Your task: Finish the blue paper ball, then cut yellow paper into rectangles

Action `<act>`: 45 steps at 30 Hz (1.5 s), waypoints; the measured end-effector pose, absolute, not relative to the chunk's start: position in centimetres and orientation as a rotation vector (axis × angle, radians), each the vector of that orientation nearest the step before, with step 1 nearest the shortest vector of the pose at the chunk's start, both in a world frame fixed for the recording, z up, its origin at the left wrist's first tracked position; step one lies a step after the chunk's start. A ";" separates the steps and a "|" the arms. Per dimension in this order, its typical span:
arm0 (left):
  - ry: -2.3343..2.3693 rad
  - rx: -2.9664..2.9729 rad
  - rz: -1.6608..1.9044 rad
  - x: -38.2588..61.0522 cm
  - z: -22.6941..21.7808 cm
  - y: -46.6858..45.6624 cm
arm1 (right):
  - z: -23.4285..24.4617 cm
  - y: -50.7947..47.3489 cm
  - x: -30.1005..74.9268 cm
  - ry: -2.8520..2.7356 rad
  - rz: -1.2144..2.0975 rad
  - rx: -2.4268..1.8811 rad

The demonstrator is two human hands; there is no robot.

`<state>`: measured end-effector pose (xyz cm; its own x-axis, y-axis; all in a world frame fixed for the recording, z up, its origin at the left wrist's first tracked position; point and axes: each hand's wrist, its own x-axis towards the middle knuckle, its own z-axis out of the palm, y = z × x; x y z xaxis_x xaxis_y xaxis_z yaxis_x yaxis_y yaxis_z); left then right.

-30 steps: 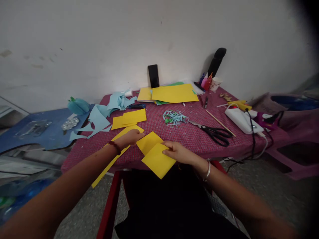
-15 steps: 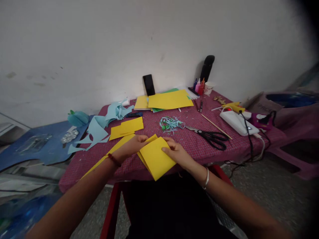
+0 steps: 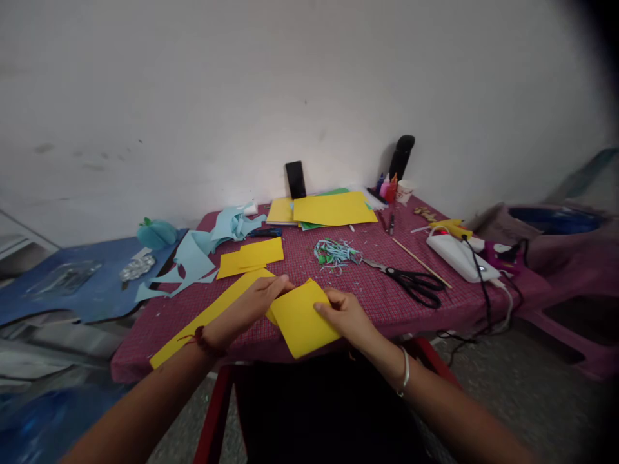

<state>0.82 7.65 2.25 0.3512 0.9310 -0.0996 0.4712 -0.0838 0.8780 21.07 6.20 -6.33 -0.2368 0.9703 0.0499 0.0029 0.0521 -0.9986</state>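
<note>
A folded sheet of yellow paper [image 3: 305, 325] is held up over the table's front edge. My right hand [image 3: 344, 314] pinches its right side, thumb on the front face and fingers behind. At its left edge, my left hand [image 3: 271, 293] has its fingers together against the paper; the fingertips are partly hidden. A long yellow paper strip [image 3: 193, 332] lies beneath my left forearm. Just beyond it are smaller yellow paper pieces [image 3: 251, 256]. Black-handled scissors [image 3: 411, 283] lie right of my right hand, their blades near a bundle of blue and green paper shreds [image 3: 333, 253].
Light blue paper scraps [image 3: 193, 254] lie at the left. At the back are stacked yellow sheets [image 3: 336, 209], a phone [image 3: 295, 180] against the wall and small paint bottles [image 3: 389, 189]. A wooden stick [image 3: 420, 262], a white power box [image 3: 459, 256] and cables occupy the right.
The folded yellow paper's layers have come together, and its gap at the left has narrowed. My left hand has flattened along its edge. The whole view has shifted, with the table lower in it.
</note>
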 end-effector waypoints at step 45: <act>1.285 2.089 0.335 2.2 1.3 5.5 | -3.5 4.8 21.4 -1.918 0.763 -0.926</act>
